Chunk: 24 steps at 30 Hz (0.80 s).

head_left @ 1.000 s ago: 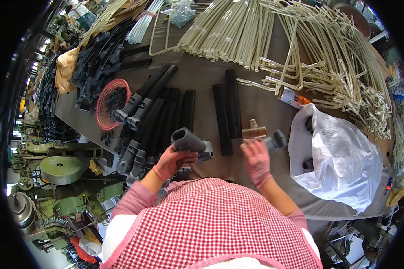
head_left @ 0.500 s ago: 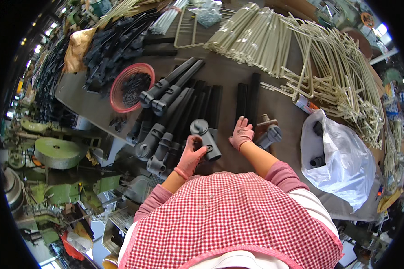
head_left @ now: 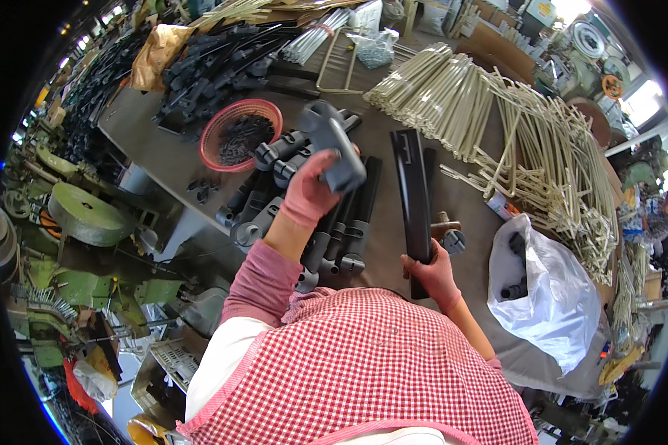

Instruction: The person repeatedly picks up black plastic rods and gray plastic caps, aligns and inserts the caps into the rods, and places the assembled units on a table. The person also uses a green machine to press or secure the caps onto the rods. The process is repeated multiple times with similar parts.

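My left hand [head_left: 312,189], in a pink glove, is raised and closed around a grey plastic pipe fitting [head_left: 332,148] with a rounded end. My pink-gloved right hand [head_left: 436,276] grips the lower part of a black tube [head_left: 411,189], which stands tilted up off the table with its slotted end away from me. Another black tube [head_left: 430,167] lies behind it. Below my left hand is a row of black tubes with grey fittings on their ends [head_left: 355,248]. A grey round fitting [head_left: 453,240] sits beside a rusty metal piece [head_left: 444,225], just past my right hand.
A red basket [head_left: 209,144] of small black parts stands at the left. Bundled pale rods [head_left: 438,93] and bent rods [head_left: 549,148] cover the far right. A white plastic bag [head_left: 553,311] with black fittings lies at right. Green machinery [head_left: 89,211] stands beyond the table's left edge.
My left hand has lifted the grey fitting up and away from the table. My right hand, earlier resting open at the black tubes, now grips one and has raised it.
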Each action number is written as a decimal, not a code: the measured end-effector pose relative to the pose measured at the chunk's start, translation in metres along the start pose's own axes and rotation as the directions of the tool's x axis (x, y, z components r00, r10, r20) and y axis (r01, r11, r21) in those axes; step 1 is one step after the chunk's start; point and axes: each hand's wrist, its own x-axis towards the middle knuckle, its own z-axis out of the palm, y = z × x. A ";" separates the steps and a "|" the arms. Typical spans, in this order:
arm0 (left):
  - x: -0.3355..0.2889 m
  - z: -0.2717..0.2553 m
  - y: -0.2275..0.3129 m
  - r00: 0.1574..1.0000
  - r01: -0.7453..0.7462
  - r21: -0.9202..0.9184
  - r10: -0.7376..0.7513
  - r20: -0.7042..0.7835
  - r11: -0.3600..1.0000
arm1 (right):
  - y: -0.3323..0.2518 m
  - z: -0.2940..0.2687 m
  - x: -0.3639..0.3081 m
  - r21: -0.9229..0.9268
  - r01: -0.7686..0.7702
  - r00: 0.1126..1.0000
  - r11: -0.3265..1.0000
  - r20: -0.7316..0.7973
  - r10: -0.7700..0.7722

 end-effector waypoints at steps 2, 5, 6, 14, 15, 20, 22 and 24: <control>0.020 0.026 0.004 0.995 -0.094 -0.006 0.094 0.027 0.996 | -0.026 0.006 -0.021 -0.085 0.072 0.997 0.994 0.011 -0.072; 0.033 0.060 0.005 0.973 -0.160 0.037 0.151 0.173 0.986 | -0.046 0.014 -0.034 -0.361 0.171 0.983 0.917 -0.001 -0.184; 0.033 0.068 0.004 0.969 -0.147 0.052 0.133 0.206 0.988 | -0.048 0.017 -0.037 -0.335 0.147 0.988 0.931 0.002 -0.156; 0.017 0.106 0.022 0.977 -0.095 0.396 0.009 0.213 0.913 | -0.073 0.004 -0.042 -0.574 0.137 0.991 0.807 0.077 -0.114; 0.015 0.109 0.024 0.987 -0.068 0.466 -0.011 0.163 0.882 | -0.078 -0.004 -0.044 -0.608 0.026 0.994 0.794 0.099 0.043; -0.023 0.098 -0.010 0.873 0.237 0.873 -0.487 0.001 0.427 | -0.068 -0.016 -0.034 -0.787 0.418 0.908 0.453 0.375 -0.185; -0.037 0.086 -0.014 0.928 0.294 0.861 -0.340 -0.152 0.416 | -0.059 -0.017 -0.036 -0.773 0.387 0.920 0.503 0.360 -0.154; -0.036 0.072 -0.009 0.989 0.126 0.675 -0.147 -0.026 0.727 | -0.049 -0.013 -0.040 -0.758 0.386 0.914 0.526 0.392 -0.104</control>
